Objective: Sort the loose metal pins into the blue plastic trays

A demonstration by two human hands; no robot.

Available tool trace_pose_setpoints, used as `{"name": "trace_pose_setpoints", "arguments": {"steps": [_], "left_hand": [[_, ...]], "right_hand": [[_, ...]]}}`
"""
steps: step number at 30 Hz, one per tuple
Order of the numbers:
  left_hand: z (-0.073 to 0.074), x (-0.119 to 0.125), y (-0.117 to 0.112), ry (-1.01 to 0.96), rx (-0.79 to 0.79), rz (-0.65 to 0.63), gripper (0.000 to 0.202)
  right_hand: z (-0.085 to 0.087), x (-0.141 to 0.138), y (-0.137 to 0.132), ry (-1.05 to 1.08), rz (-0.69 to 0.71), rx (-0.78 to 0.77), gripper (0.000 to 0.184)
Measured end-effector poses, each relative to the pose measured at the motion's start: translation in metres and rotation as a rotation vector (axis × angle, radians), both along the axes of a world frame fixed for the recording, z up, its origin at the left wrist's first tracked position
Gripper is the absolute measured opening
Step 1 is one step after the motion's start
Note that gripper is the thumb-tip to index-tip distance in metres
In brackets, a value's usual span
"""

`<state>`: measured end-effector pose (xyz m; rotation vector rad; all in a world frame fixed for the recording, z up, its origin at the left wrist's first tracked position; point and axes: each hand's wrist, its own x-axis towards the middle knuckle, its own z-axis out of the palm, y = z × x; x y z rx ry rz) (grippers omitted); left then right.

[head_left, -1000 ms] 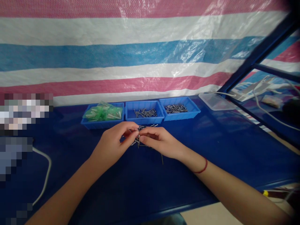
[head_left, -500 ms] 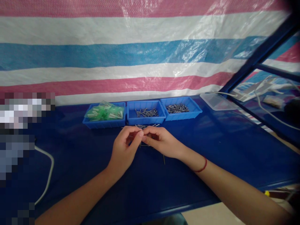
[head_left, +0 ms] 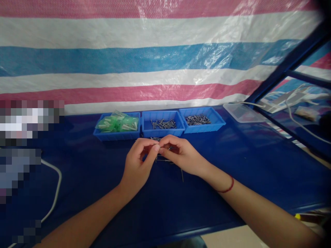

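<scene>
My left hand (head_left: 141, 155) and my right hand (head_left: 181, 153) meet fingertip to fingertip over the dark blue table (head_left: 155, 203). Thumb and forefinger are pinched together on each hand; whatever sits between them is too small or hidden to make out. Under and behind the fingers lie several thin metal pins (head_left: 165, 159), partly covered by the hands. One pin (head_left: 182, 175) lies apart, just below my right hand. A red cord circles my right wrist.
Three blue bins stand in a row behind the hands: the left bin (head_left: 117, 137) holds green-and-white plastic packets, the middle bin (head_left: 162, 132) and right bin (head_left: 205, 128) short metal pins. A clear plastic lid (head_left: 244, 113) lies further right. A white cable (head_left: 58, 186) runs at left.
The view has shifted slightly. Both hands stay pinched together in nearly the same place, my right fingers a little more arched.
</scene>
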<state>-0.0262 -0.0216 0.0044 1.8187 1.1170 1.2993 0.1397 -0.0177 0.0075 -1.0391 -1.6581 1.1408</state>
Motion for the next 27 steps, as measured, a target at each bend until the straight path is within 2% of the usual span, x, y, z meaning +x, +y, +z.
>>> {"name": "trace_pose_setpoints", "arguments": {"steps": [7, 17, 22, 24, 27], "left_hand": [[-0.002, -0.001, 0.003, -0.020, -0.014, -0.002, 0.008], [-0.001, 0.000, 0.004, -0.020, -0.073, 0.003, 0.010], [0.000, -0.002, 0.004, 0.016, -0.136, -0.061, 0.015], [0.000, -0.003, 0.004, 0.024, -0.134, -0.063, 0.015], [0.001, -0.006, 0.006, -0.006, -0.106, -0.040, 0.019]], "right_hand": [[0.004, 0.000, 0.000, 0.066, -0.078, -0.032, 0.011], [0.017, 0.002, -0.007, 0.027, -0.196, 0.121, 0.009], [0.019, 0.001, -0.010, 0.005, -0.218, 0.147, 0.013], [0.018, 0.001, -0.008, 0.032, -0.238, 0.079, 0.020], [0.017, 0.007, 0.001, 0.220, -0.293, -0.176, 0.028]]}}
